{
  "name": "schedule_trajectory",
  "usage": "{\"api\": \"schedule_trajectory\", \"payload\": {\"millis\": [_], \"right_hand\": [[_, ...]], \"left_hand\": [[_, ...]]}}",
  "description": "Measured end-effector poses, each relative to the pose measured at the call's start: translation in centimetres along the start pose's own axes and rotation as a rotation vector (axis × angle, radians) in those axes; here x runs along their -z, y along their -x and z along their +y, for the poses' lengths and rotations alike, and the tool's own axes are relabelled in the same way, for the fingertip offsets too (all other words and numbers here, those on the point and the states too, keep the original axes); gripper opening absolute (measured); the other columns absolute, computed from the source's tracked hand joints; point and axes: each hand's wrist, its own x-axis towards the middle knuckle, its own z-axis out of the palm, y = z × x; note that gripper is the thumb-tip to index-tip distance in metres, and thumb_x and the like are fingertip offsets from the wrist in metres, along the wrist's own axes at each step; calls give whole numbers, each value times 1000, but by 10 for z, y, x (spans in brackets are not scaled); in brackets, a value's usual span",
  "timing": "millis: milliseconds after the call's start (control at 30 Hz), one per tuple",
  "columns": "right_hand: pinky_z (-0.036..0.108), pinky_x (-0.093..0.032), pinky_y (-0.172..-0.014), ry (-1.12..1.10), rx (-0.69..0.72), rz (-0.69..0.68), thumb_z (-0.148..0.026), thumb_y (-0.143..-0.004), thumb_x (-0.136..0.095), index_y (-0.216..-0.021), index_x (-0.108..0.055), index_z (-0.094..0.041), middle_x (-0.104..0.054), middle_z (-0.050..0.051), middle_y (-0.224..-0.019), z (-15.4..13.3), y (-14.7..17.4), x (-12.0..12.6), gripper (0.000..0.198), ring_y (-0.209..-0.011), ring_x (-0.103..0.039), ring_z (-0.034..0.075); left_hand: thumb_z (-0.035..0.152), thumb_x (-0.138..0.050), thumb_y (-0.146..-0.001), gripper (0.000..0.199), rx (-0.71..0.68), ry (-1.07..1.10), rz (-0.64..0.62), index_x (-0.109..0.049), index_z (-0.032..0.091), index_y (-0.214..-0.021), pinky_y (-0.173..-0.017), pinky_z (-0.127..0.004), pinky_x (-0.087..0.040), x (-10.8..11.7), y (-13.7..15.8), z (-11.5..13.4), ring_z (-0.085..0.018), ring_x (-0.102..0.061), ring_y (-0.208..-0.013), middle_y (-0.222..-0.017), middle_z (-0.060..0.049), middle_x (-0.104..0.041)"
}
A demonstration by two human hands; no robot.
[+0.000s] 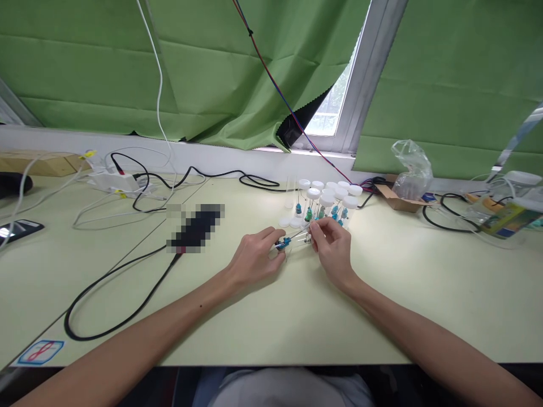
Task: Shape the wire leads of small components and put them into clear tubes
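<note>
My left hand (255, 252) is closed around the base of a clear vial (302, 238), which lies on its side with its mouth toward the right. Inside the vial, near my left fingers, is a small blue piece (283, 243). My right hand (334, 249) is at the vial's mouth, pinching a thin, slender tool (300, 232) that reaches toward the blue piece. What kind of tool it is cannot be made out. Just behind my hands stand several clear vials with white caps (326, 200), holding small blue or green pieces. White lids (285, 223) lie beside them.
An uncapped clear tube (291, 192) stands left of the capped vials. At left are a pixelated dark device (197, 229) with a looping black cable (70, 305), and a white power strip (114, 181). A cardboard box (401, 199) with a plastic bag and a yellow-green container (511, 217) are at right.
</note>
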Motion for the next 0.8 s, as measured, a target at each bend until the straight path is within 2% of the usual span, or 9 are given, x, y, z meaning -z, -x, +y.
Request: {"api": "schedule_trajectory", "payload": {"millis": [467,800], "right_hand": [[25,-38,-49,-22,-51,0,-39,-88,-66,-74,-60,-19,-54,-1,-66,-4,3,-5,26,-56,-46,11],[23,-39,-47,-67,-56,3,-39,-89,-65,-79,-62,-19,-55,-1,-67,-5,2,-5,23,-55,-46,10]], "left_hand": [[16,-54,-81,22,-85,-121,48,-63,18,-101,-49,-23,-36,1,-1,1,-12,-57,-59,-80,-2,-68],[18,-60,-81,23,-24,-2,46,-62,18,-104,-54,-24,-41,3,-3,3,-11,-52,-56,-82,0,-66]]}}
